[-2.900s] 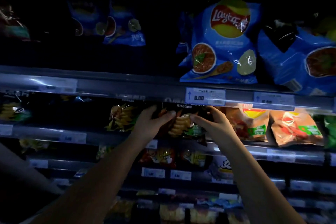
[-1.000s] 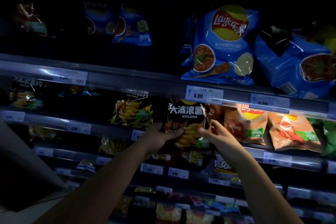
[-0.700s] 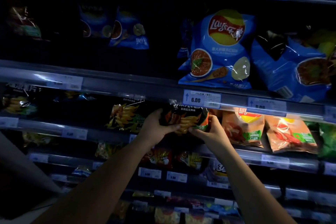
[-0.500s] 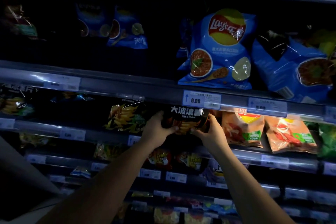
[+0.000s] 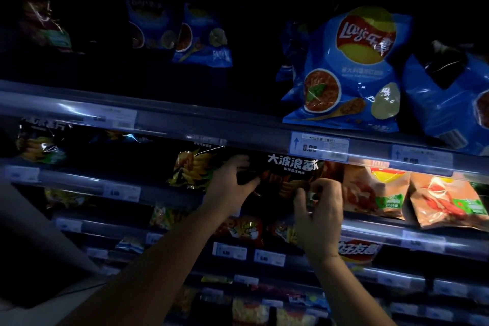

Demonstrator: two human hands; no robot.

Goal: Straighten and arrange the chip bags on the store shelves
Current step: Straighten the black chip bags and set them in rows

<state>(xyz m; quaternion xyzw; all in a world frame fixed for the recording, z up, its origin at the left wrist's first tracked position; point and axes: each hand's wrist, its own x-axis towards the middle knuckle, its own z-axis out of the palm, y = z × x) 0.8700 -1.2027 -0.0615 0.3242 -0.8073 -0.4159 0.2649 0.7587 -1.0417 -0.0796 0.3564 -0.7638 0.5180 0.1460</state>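
Observation:
A black chip bag (image 5: pixel 287 173) with white characters stands on the second shelf, just under the shelf rail. My left hand (image 5: pixel 230 188) grips its left edge. My right hand (image 5: pixel 318 217) pinches its lower right corner with curled fingers. Left of it stands a dark bag with yellow wavy chips (image 5: pixel 194 171). To its right stand two orange-tan bags (image 5: pixel 375 190) (image 5: pixel 449 201). Above, a big blue Lay's bag (image 5: pixel 346 71) stands upright, with another blue bag (image 5: pixel 449 103) tilted beside it.
The shelf rail (image 5: pixel 211 127) with price tags runs just above my hands. Smaller blue bags (image 5: pixel 201 37) sit far back on the upper shelf in the dark. Lower shelves hold red and yellow snack bags (image 5: pixel 246 230). A grey sloped surface (image 5: pixel 34 241) lies at the lower left.
The black bag was lifted back up onto the second shelf and stands under the rail. My right hand slid down to its lower right corner.

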